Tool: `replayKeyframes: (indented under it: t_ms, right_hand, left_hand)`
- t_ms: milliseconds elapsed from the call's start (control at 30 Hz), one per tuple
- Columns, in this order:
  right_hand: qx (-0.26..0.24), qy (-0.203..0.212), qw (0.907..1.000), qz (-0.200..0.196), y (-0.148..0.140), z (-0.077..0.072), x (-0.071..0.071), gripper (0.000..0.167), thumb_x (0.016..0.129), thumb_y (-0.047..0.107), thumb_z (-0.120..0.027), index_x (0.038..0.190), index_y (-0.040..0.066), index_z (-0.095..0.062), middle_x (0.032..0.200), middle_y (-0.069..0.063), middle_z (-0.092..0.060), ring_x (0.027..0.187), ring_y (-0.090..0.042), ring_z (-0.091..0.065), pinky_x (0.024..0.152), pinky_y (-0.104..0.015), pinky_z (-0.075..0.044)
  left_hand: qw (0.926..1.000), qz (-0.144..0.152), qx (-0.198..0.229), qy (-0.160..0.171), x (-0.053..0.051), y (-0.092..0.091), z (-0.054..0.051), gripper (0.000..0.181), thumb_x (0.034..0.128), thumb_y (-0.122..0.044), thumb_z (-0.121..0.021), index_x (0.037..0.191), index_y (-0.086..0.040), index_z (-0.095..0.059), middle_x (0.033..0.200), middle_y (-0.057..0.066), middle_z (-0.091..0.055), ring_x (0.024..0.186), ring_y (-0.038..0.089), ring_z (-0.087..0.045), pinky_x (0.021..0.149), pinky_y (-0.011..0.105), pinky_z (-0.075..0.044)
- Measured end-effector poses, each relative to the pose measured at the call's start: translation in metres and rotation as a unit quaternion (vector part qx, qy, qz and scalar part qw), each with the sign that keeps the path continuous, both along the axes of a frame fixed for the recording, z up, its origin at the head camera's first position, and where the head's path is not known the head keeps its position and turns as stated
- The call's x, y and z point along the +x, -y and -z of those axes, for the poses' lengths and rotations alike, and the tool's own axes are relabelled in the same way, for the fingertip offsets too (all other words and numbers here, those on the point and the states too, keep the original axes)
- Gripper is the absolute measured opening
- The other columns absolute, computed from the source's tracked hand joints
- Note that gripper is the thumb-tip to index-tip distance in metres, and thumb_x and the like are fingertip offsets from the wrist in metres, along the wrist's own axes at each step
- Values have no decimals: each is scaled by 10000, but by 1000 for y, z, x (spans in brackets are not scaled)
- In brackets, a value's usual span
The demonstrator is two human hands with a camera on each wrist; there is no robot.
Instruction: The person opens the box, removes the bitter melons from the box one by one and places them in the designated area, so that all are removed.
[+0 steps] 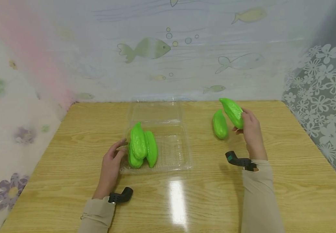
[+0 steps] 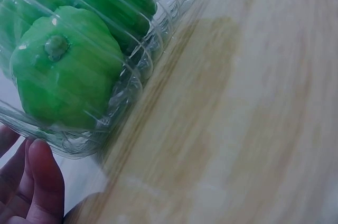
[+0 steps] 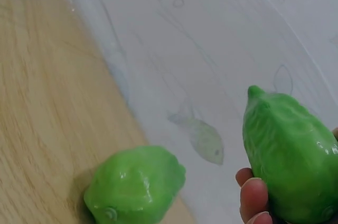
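Right of the box point(image 1: 170, 152), the right hand point(image 1: 251, 131) grips a fruit point(image 1: 232, 112), tip slanting away and boxward; the left hand point(image 1: 111, 163) is at the box's left edge, grip unclear.

Green gourd point(image 1: 231, 111) aslant in right grip point(image 1: 251, 131)

head view: the top gourd point(image 1: 139, 142) hides much of the lower gourd point(image 1: 133, 161) beneath it; the left sleeve point(image 1: 96, 215) and right sleeve point(image 1: 259, 200) are cut off below. left wrist view: the left hand point(image 2: 34, 187) is cropped, its contact with the clear plastic container point(image 2: 134, 78) unclear; two gourds point(image 2: 119, 10) are cut off above. right wrist view: the right hand point(image 3: 254, 200) and held gourd point(image 3: 290, 155) run off the right edge.
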State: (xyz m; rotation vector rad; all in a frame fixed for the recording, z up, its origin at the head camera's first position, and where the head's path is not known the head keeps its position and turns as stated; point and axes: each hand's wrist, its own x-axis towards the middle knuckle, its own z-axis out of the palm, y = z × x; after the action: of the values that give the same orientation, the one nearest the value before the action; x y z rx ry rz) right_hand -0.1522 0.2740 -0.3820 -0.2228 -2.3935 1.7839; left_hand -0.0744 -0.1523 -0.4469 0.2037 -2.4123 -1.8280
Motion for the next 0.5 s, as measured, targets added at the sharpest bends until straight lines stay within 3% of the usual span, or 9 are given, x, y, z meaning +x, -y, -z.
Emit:
replayKeyframes:
  t_ms: [300,500]
  right_hand:
    - [-40,158,9993,328,-6,6,-1,478,966,371,-229,1266,43,-407,893,-32,-541,523,-95,-450,475,-229,-422]
    - [173,474,9980,384,-11,12,-2,554,935,497,-235,1201,50,-426,911,-38,-546,528,-89,-435,507,-246,-416]
  left_hand:
    - [10000,6,-31,13,1,-1,0,354,916,-344,-475,1261,-267,-490,1230,-100,-503,1038,117,-506,860,286,-373]
    - [10000,-1,-41,-25,1,0,0,341,917,-308,-478,1255,-260,-499,1218,-98,-515,1030,114,-512,857,269,-371]
